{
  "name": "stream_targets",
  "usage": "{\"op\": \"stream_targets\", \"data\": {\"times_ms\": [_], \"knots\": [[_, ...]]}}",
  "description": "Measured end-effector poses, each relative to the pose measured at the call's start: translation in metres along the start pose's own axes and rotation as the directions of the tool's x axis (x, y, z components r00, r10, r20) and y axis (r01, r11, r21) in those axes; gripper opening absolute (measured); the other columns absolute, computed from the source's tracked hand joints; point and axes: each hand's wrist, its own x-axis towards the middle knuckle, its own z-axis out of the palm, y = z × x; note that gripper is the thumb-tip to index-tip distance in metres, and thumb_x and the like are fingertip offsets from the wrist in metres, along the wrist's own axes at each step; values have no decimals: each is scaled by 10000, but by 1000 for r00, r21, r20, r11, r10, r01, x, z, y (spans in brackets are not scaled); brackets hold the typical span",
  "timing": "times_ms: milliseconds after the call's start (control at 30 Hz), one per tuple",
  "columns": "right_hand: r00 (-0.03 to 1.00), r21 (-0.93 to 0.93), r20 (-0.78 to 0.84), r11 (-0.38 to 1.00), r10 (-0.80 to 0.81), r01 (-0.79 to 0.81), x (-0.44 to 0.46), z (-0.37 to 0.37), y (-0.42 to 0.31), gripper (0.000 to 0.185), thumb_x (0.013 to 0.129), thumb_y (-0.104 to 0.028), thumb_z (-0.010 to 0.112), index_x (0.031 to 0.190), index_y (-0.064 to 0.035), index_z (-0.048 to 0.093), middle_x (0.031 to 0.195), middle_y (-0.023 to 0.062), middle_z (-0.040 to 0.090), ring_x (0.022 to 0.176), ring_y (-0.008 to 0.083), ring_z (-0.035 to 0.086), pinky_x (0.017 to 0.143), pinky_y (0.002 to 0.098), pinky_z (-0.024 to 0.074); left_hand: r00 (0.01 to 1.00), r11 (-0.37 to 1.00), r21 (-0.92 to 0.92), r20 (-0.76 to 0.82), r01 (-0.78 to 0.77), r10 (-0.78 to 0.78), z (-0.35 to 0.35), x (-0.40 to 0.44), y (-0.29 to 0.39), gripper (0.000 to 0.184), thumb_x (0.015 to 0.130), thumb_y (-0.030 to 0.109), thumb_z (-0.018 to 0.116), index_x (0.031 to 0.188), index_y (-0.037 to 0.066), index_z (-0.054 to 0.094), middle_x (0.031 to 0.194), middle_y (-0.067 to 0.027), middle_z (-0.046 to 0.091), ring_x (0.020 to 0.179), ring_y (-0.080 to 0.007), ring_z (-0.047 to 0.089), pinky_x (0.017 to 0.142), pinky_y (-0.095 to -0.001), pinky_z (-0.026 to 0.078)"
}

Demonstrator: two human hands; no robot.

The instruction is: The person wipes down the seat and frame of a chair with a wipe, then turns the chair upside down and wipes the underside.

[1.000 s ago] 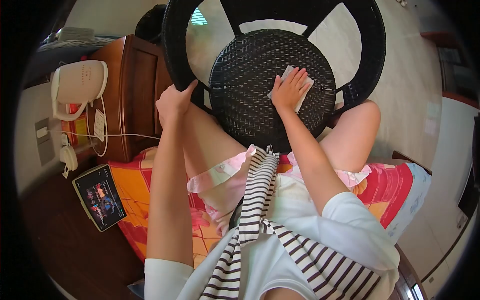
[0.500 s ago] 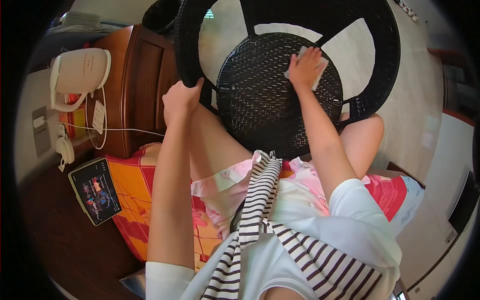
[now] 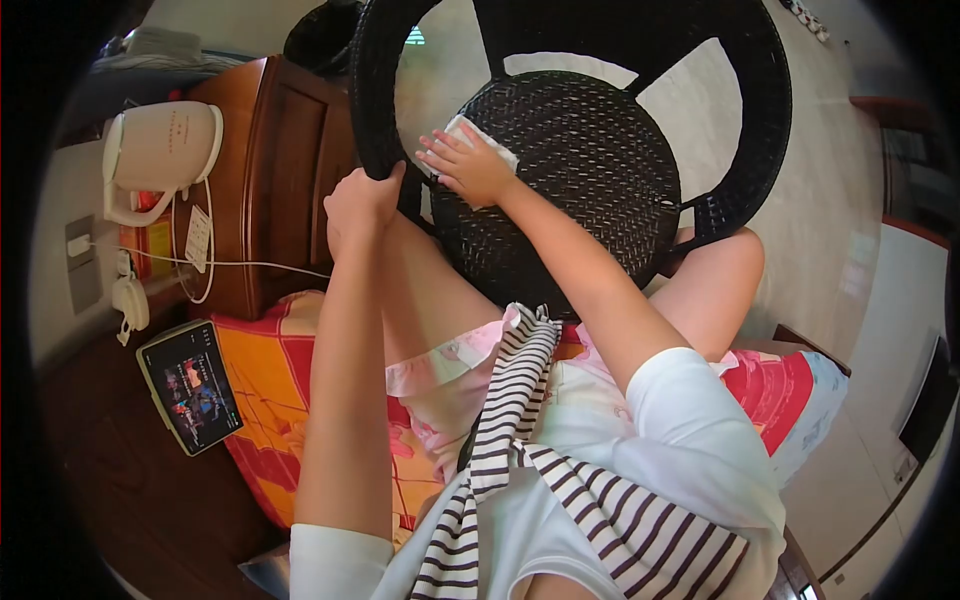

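A black wicker chair [image 3: 560,190] faces me, its round woven seat between my knees. My left hand [image 3: 362,205] is closed round the left end of the chair's curved arm, thumb on top. Over at the left edge of the seat, my right hand [image 3: 470,168] holds a folded white cloth [image 3: 490,143] pressed under its palm, fingers stretched flat over it. Parts of the cloth stick out beyond the fingers; the rest is hidden beneath the hand.
To the left are a brown wooden cabinet [image 3: 290,180], a pale electric kettle [image 3: 165,150] with a white cord [image 3: 270,264], and a tablet [image 3: 192,388] showing a picture. A red and orange patterned cover [image 3: 265,400] lies under me. Light floor tiles [image 3: 840,200] show at right.
My right hand has slid the cloth from the right side of the seat across to its left edge. My left hand keeps its grip on the chair arm.
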Motion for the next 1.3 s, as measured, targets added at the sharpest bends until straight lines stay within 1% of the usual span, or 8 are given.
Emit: {"op": "stream_targets", "data": {"times_ms": [100,200,333,400,567,833,1067,1300], "knots": [[1000,-36,21,999,-21,22,0,-3,22,527,882,-311,485,1381,-185,371,1434,42,358,1347,190,296,1098,491,157,1000,1000,-6,-4,8,-8,-3,-4,1,624,768,602,515,1063,68,647,1048,-170,643,1020,-350,589,896,-396,435],[988,-131,-67,980,140,-148,-12,-6,54,514,863,-329,504,1350,-187,415,1416,29,389,1316,201,339,1083,487,193,1000,1000,-1,7,5,-5,-2,-2,0,628,770,602,513,1067,64,644,1050,-166,644,1027,-349,585,896,-395,436],[894,-323,74,858,443,-398,-48,-45,104,539,886,-330,464,1397,-204,346,1464,47,313,1358,207,268,1095,489,172,1000,1000,-3,17,-2,2,-2,-3,0,629,775,601,508,1073,64,640,1055,-160,643,1034,-348,581,898,-395,435],[813,-321,-55,761,580,-564,-84,-41,128,530,919,-347,402,1419,-202,301,1492,58,250,1378,220,223,1104,488,139,1000,1000,-13,21,3,-3,-3,-2,0,628,778,600,504,1079,66,638,1058,-157,643,1035,-349,580,898,-396,435],[537,-325,-233,456,811,-829,-147,-52,129,547,932,-372,352,1434,-173,264,1500,96,219,1391,266,168,1107,499,85,1000,999,-36,-22,-11,10,-4,-7,1,606,770,596,507,1000,59,666,975,-151,665,964,-331,612,860,-390,448],[-193,-3,-435,-216,879,-976,-108,-48,111,720,902,-388,356,1390,111,179,1481,259,147,1394,366,91,1101,530,72,1000,1000,-2,7,-2,2,-4,-3,2,597,791,575,507,1069,64,642,1056,-164,642,1032,-349,580,898,-405,431],[390,-164,-268,357,881,-919,-26,-3,56,690,879,-392,402,1415,9,234,1493,190,187,1396,312,133,1102,540,78,1000,1000,-6,9,-6,6,-2,-3,2,607,787,581,503,1069,63,643,1052,-166,642,1030,-344,582,898,-399,431],[724,-50,-39,722,689,-690,-28,0,-48,578,904,-372,410,1411,-115,308,1492,100,235,1386,271,175,1104,532,75,995,1000,0,-97,-28,28,7,1,-3,612,760,603,515,951,45,679,945,-167,670,947,-326,625,852,-389,452]]}}
